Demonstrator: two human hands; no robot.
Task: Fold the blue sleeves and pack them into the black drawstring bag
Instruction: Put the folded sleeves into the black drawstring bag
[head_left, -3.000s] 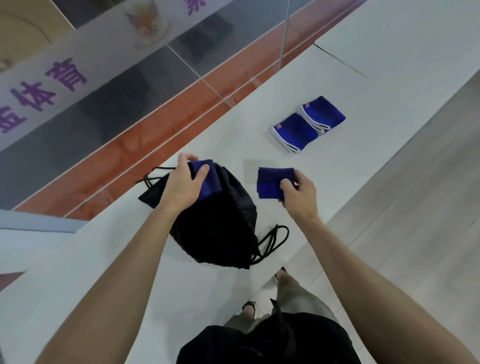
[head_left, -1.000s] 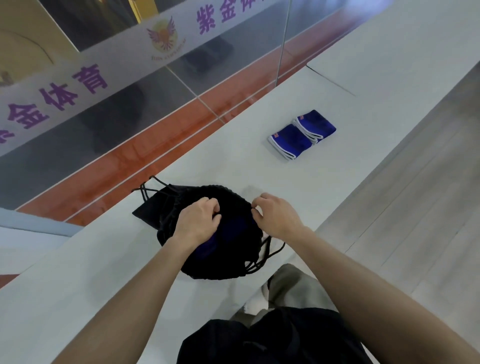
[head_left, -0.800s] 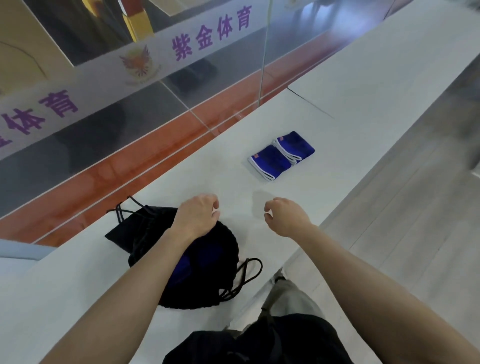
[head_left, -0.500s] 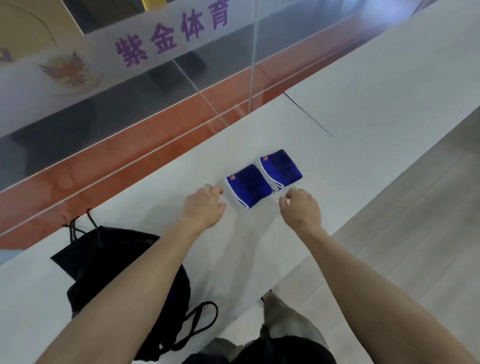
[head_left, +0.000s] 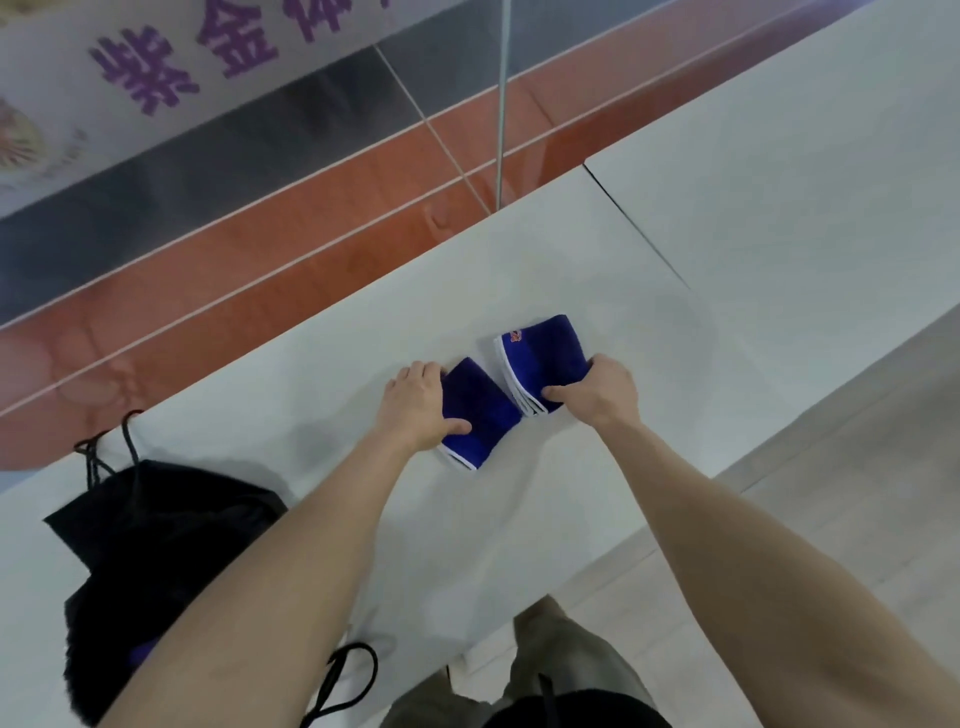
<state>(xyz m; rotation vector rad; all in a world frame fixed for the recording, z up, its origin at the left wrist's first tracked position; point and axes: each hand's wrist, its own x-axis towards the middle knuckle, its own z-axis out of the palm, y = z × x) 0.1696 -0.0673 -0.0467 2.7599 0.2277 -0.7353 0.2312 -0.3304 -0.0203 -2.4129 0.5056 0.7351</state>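
Two folded blue sleeves with white edges lie side by side on the white counter (head_left: 519, 519). My left hand (head_left: 415, 402) grips the nearer left sleeve (head_left: 480, 408), thumb on top and fingers round its far edge. My right hand (head_left: 597, 389) grips the right sleeve (head_left: 540, 358), which carries a small red logo. The black drawstring bag (head_left: 150, 561) lies at the lower left, partly hidden by my left forearm, with a bit of blue showing inside its mouth.
A glass wall with purple lettering and an orange floor stripe (head_left: 260, 249) runs behind the counter. A seam (head_left: 639, 228) divides the counter from a second slab at right. The counter's front edge drops to a pale wood floor (head_left: 857, 467). My legs stand below.
Both hands left the bag and reached right to the two remaining sleeves, then closed on one each. The view swung right, so the bag now sits at the lower left.
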